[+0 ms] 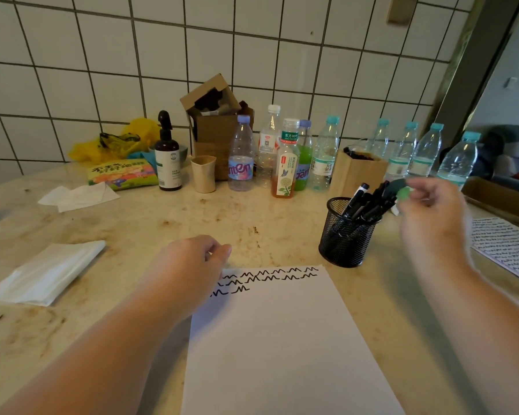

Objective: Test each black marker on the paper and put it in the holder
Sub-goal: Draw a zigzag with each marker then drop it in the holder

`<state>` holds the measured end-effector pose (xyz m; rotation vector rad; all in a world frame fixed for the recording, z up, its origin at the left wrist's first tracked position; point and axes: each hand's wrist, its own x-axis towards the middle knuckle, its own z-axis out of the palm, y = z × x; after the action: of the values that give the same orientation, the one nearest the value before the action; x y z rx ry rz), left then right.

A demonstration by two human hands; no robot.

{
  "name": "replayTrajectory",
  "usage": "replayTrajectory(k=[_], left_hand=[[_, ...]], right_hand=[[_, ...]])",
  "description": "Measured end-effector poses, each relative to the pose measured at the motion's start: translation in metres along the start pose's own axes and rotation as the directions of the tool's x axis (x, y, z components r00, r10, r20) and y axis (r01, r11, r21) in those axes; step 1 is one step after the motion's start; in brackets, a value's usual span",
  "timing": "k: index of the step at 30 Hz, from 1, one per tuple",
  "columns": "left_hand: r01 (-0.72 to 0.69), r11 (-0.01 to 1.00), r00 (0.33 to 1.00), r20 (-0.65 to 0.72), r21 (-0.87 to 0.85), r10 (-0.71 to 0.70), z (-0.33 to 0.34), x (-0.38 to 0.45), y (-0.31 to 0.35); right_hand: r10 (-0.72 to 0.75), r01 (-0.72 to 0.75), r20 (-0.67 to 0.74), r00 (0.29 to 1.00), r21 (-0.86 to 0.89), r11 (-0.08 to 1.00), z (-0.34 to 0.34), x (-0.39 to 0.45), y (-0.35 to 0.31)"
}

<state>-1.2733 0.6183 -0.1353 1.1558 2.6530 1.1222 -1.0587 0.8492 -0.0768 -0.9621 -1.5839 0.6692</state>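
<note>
Closest to me is the white paper (pixel 282 339), flat on the stained countertop (pixel 132 339), with three rows of black squiggles (pixel 267 277) along its far edge. My left hand (pixel 192 265) rests on the top left corner of the sheet, fingers curled in loosely, not holding anything as far as I can see. Off to the left there's a folded clear plastic bag (pixel 42 274).

Just past the paper's right corner sits the black mesh holder (pixel 345 235), with a bunch of black markers (pixel 366 202) leaning in it. My right hand (pixel 432 211) is up beside the holder's rim and it's pretty blurry. There's something dark at the fingertips that could be a marker, but honestly I can't tell if I'm gripping it or not. A second sheet (pixel 504 247) covered in scribbles lies to the right.

Further back: a wooden box (pixel 357 172), a row of water bottles (pixel 417 154), a beige cup (pixel 203 174), a brown spray bottle (pixel 167 157), a snack bag (pixel 122 173), then the tiled wall (pixel 102 55).
</note>
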Motion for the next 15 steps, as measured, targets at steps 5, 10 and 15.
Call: replayTrajectory(k=[5, 10, 15], left_hand=[[0.004, 0.999, 1.000, 0.010, 0.045, -0.004, 0.003, 0.004, -0.003], [0.001, 0.999, 1.000, 0.005, 0.051, -0.001, 0.002, 0.005, -0.006], [0.010, 0.998, 1.000, -0.005, 0.061, -0.010, 0.004, 0.006, -0.005]], right_hand=[[0.340, -0.405, 0.466, 0.817, 0.044, 0.913, 0.027, -0.003, 0.024], [0.336, -0.425, 0.502, 0.797, 0.072, 0.902, 0.050, 0.002, 0.031], [0.264, -0.429, 0.565, 0.782, 0.181, 0.885, 0.064, -0.023, 0.014]])
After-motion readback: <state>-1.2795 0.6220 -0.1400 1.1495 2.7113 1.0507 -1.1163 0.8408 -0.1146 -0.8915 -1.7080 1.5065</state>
